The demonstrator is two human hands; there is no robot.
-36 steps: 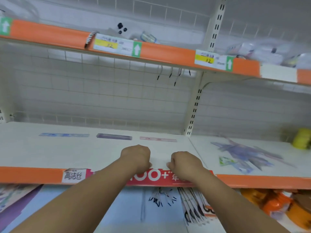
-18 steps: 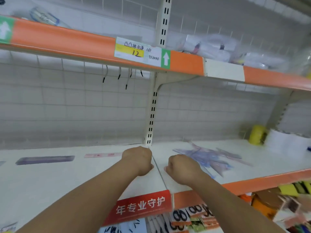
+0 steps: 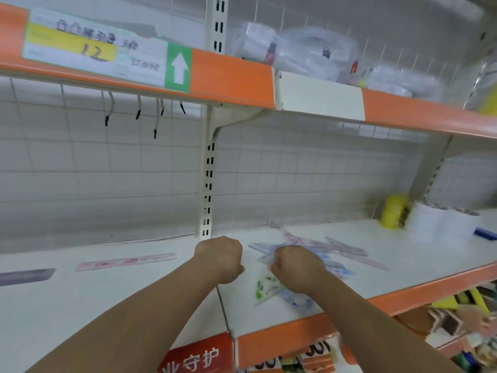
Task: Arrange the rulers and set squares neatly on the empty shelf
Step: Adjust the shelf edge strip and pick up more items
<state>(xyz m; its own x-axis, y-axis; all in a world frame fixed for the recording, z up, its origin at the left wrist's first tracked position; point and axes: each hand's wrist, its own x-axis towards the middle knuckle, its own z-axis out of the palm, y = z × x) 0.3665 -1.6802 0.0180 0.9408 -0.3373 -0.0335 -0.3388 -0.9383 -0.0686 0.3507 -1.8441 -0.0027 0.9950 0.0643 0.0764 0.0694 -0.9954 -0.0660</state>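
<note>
The loose pile of rulers and set squares [image 3: 312, 250] lay on the right section of the shelf [image 3: 107, 305], near its left end, about midway between the back and front edges. The pieces crossed one another at odd angles. One clear set square [image 3: 265, 288] with green print lay at the pile's front, pointing toward the front edge.

The right hand [image 3: 294, 266] was over the pile's left part with its back to the camera and its fingers curled under; whether it pinched a piece could not be told. The left hand [image 3: 219, 258] was just beside it, above the seam between the two sections, curled into a fist with nothing seen in it. The two hands were close but apart.

On the left section a pink ruler [image 3: 125, 261] lay flat along the shelf's length, and a purple ruler [image 3: 25, 275] lay in line with it farther left.

Toward the right end of the shelf, near the back, stood a yellow roll [image 3: 394, 211] and a white stack [image 3: 441, 220] just beside it. An upright post [image 3: 208, 170] rose behind the seam. The upper shelf [image 3: 231, 79] carried a price label [image 3: 94, 49] and clear bags [image 3: 309, 52].
</note>
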